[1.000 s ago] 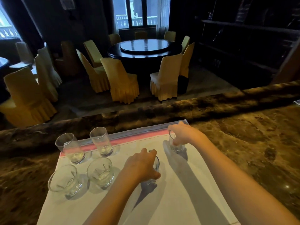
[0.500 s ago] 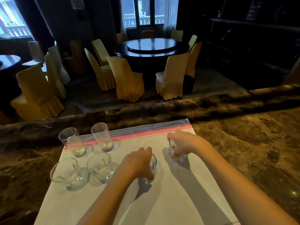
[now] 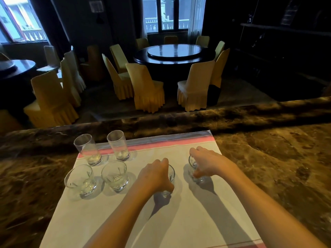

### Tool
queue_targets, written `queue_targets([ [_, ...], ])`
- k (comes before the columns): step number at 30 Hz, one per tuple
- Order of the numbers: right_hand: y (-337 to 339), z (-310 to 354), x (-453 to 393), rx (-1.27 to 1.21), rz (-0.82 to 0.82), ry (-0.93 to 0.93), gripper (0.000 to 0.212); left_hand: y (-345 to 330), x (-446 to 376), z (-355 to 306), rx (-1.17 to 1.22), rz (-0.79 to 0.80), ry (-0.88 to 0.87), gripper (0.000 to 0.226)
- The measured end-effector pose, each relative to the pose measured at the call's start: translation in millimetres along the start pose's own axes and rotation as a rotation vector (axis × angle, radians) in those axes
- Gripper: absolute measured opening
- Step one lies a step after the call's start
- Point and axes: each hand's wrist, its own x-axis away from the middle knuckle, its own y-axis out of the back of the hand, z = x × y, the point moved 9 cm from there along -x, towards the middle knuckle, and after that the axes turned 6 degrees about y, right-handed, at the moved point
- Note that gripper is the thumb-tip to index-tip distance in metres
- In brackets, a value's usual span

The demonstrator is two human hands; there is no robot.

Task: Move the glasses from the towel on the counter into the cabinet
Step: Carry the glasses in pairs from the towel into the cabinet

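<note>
Left hand (image 3: 155,174) grips short clear glass tumbler (image 3: 170,173) | right hand (image 3: 208,162) grips second clear tumbler (image 3: 194,166) on white pink-striped towel (image 3: 125,221) | risk: smooth glass slipping, striking neighbouring tumblers (image 3: 114,175).

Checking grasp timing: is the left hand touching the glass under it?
Touching. The head view shows the left hand wrapped over the glass, fingers curled round its rim and side.

Two bare forearms, no sleeves, rings or watch.
</note>
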Motion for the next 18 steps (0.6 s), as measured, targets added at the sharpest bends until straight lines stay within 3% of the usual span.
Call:
queue_targets([
  [10, -7, 37, 31, -0.045, -0.015, -0.026, 0.07, 0, 42, 13, 0.038, 0.015, -0.091, 0.077],
  [18, -12, 124, 43, -0.018, -0.001, 0.005, 0.07, 0, 93, 85, 0.103, 0.037, -0.079, 0.079],
])
